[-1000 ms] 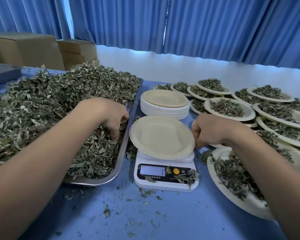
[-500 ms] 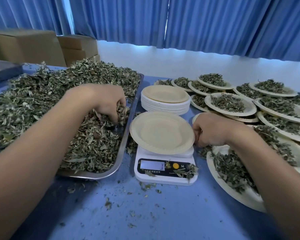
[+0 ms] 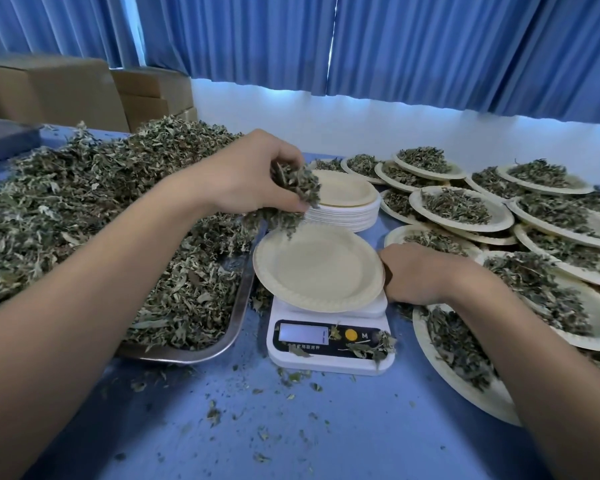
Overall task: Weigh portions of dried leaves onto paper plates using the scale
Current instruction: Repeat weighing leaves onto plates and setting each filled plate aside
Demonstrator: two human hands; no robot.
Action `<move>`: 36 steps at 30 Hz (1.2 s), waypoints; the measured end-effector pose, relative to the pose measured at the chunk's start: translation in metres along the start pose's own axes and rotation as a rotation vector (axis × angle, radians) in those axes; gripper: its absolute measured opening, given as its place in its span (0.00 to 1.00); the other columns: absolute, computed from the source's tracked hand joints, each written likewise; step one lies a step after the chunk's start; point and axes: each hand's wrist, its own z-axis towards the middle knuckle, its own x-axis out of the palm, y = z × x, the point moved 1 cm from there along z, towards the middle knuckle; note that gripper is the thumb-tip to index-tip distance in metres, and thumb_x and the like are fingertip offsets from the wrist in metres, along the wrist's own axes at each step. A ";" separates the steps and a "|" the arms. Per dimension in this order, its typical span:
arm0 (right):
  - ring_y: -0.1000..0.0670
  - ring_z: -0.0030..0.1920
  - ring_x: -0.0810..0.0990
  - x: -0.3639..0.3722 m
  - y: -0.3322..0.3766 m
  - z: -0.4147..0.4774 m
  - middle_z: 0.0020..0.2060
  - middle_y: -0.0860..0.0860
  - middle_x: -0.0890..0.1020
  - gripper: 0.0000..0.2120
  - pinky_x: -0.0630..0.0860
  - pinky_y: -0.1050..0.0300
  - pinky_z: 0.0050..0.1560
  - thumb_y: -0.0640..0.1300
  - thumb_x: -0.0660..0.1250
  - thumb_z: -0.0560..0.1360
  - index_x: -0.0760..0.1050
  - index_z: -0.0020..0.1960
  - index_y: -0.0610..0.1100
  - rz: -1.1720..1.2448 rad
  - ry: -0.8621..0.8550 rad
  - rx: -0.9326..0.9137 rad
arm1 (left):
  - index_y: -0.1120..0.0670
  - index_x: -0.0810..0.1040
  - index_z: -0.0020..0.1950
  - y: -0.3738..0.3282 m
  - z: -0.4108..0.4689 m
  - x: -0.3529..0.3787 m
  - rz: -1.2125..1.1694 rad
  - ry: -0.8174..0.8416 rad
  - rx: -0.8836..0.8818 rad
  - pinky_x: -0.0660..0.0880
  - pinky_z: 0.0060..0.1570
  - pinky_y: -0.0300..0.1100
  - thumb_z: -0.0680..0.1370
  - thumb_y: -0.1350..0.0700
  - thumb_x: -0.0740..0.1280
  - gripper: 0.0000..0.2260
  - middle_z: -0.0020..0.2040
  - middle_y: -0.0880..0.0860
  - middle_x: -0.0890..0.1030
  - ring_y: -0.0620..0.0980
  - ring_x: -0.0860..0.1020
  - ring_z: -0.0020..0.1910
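A white digital scale (image 3: 329, 348) stands on the blue table with an empty paper plate (image 3: 317, 268) on its platform. My left hand (image 3: 246, 174) grips a handful of dried leaves (image 3: 291, 195), held in the air above the plate's far left rim. My right hand (image 3: 416, 271) lies at the plate's right edge with curled fingers; whether it pinches the rim is hidden. A metal tray (image 3: 236, 317) heaped with dried leaves (image 3: 84, 209) fills the left side.
A stack of empty paper plates (image 3: 347, 202) stands behind the scale. Several plates filled with leaves (image 3: 461, 209) crowd the right side, overlapping. Cardboard boxes (image 3: 66, 91) sit at the back left. Loose leaf bits litter the near table and the scale's display panel.
My left hand has risen out of the tray with a handful of leaves and moved right, over the plate's rim. My right hand has stayed by the plate.
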 end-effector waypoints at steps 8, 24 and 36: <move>0.41 0.47 0.80 -0.002 -0.002 -0.001 0.48 0.39 0.83 0.09 0.78 0.46 0.50 0.39 0.64 0.76 0.77 0.51 0.34 0.095 -0.005 0.037 | 0.45 0.82 0.60 -0.003 0.002 0.018 -0.113 0.281 0.006 0.79 0.61 0.48 0.71 0.48 0.79 0.19 0.59 0.45 0.83 0.44 0.83 0.55; 0.40 0.48 0.81 -0.006 -0.003 -0.003 0.47 0.39 0.83 0.08 0.78 0.43 0.52 0.39 0.68 0.75 0.78 0.50 0.34 0.140 0.013 0.050 | 0.50 0.79 0.55 0.076 0.008 0.004 0.645 0.554 -0.435 0.71 0.35 0.39 0.69 0.51 0.81 0.18 0.45 0.47 0.78 0.46 0.76 0.42; 0.58 0.30 0.80 -0.036 -0.013 -0.020 0.28 0.52 0.84 0.09 0.75 0.58 0.32 0.34 0.69 0.73 0.82 0.37 0.44 0.329 -0.271 0.119 | 0.50 0.83 0.48 0.047 0.012 -0.004 0.277 0.235 -0.226 0.74 0.38 0.40 0.80 0.53 0.69 0.04 0.36 0.47 0.85 0.44 0.84 0.36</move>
